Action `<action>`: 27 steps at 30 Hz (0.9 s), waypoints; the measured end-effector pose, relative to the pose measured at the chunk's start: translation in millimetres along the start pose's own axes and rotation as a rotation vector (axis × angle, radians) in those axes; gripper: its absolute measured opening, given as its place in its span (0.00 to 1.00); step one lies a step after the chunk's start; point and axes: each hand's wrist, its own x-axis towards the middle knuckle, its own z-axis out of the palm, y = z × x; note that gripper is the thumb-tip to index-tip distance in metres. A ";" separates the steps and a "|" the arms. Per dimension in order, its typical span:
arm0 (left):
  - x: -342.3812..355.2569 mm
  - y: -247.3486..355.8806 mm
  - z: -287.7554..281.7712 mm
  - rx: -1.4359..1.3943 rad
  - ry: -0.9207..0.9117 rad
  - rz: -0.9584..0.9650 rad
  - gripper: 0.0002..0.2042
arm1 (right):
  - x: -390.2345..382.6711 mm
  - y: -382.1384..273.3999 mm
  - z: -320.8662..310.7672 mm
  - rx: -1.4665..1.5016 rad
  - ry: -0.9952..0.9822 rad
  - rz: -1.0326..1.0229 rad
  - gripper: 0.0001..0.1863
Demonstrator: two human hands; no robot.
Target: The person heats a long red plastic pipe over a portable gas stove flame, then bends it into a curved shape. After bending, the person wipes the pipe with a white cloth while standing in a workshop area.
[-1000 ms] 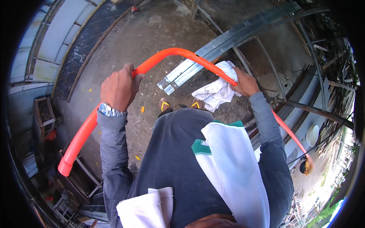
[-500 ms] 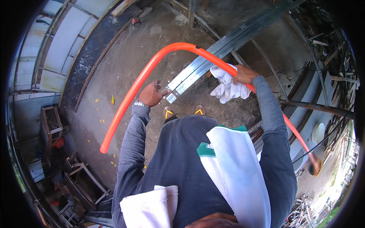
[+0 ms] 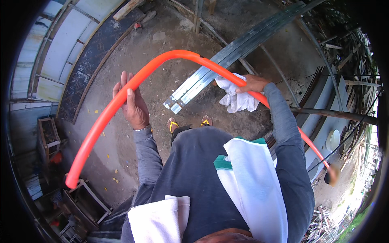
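Observation:
A long bent orange pipe (image 3: 106, 117) arches across the view, its near left end hanging low and its right stretch passing under my right arm. My left hand (image 3: 137, 108) has the pipe between its thumb and straight fingers, on the left leg below the bend. To the right of the bend, my right hand (image 3: 256, 84) is closed round the pipe. A crumpled white cloth (image 3: 239, 99) hangs beneath that hand against the pipe. A small dark mark shows near the top of the bend. The pipe's far right end meets a blurred brown-and-black round thing (image 3: 332, 175).
Shiny metal channels (image 3: 227, 60) slant from ahead of my feet toward the far right, under the pipe. Wooden frames (image 3: 87, 202) stand at the lower left. A horizontal pole (image 3: 336, 115) and a white round container (image 3: 333, 140) are on the right. White towels (image 3: 259, 174) lie over my shoulders.
My left hand has come away from the ends of the metal channels and onto the orange pipe. The pipe's left end has swung left and nearer. My right hand stays on it with the cloth.

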 end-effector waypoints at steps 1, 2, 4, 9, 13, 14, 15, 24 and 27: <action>12.9 14.5 3.8 0.121 -0.099 0.034 0.20 | 3.9 10.9 3.2 0.106 0.001 -0.071 0.41; 24.2 29.7 7.2 0.251 -0.193 0.070 0.18 | 8.2 16.4 5.6 0.107 0.048 -0.066 0.43; 53.3 48.0 29.7 0.465 -0.295 0.127 0.16 | 14.8 25.8 9.9 0.122 0.157 -0.059 0.46; 110.6 48.2 67.8 0.614 -0.482 0.269 0.16 | 24.5 10.4 4.9 0.346 0.649 -0.070 0.43; 152.5 22.2 83.5 0.648 -0.515 0.240 0.18 | 9.4 -48.8 -12.9 0.723 0.838 -0.305 0.36; 152.7 20.1 96.2 0.565 -0.541 0.170 0.18 | -5.6 -82.8 -17.2 0.850 0.807 -0.388 0.34; 157.0 16.3 104.6 0.477 -0.567 0.101 0.18 | -14.3 -106.3 -18.7 0.909 0.812 -0.487 0.32; 178.9 -25.0 132.6 0.159 -0.502 -0.117 0.09 | -22.9 -232.1 41.1 1.275 0.770 -0.827 0.30; 173.5 -14.3 143.8 0.143 -0.553 -0.143 0.09 | 18.5 -219.8 96.5 1.327 0.804 -0.676 0.28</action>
